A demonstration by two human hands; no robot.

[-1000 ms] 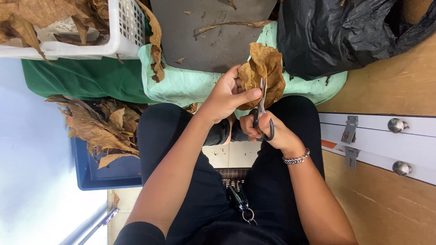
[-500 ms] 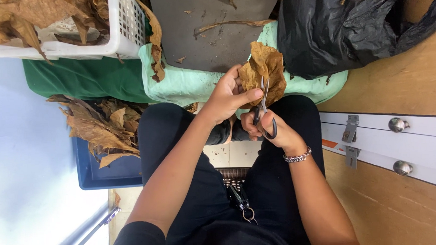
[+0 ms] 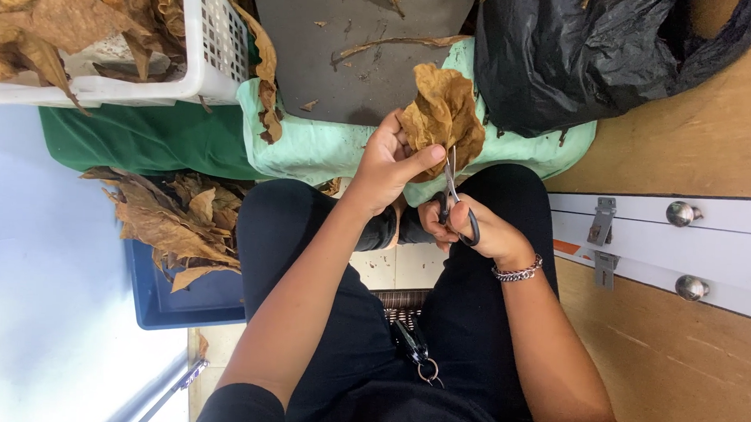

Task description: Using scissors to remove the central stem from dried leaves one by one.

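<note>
So a dried brown leaf (image 3: 442,115) is pinched in the left hand (image 3: 387,163), thumb pressed against its lower edge and fingers curled shut around the near side. It's held up over the pale green cloth (image 3: 311,146) that's draped across the front edge of the grey bench (image 3: 348,52). A pair of scissors (image 3: 454,197) is gripped in the right hand (image 3: 475,231), fingers closed through the black handles, blades pointed up and touching the bottom of the leaf. A chain bracelet (image 3: 518,272) is worn on that wrist.

A white basket (image 3: 207,39) stuffed with more leaves is parked at the bench's left corner, a black plastic bag (image 3: 580,60) at the right one. Lower left, a loose pile of leaves (image 3: 171,220) is heaped on a blue tray (image 3: 189,300). Keys (image 3: 416,354) are clipped at the waist.
</note>
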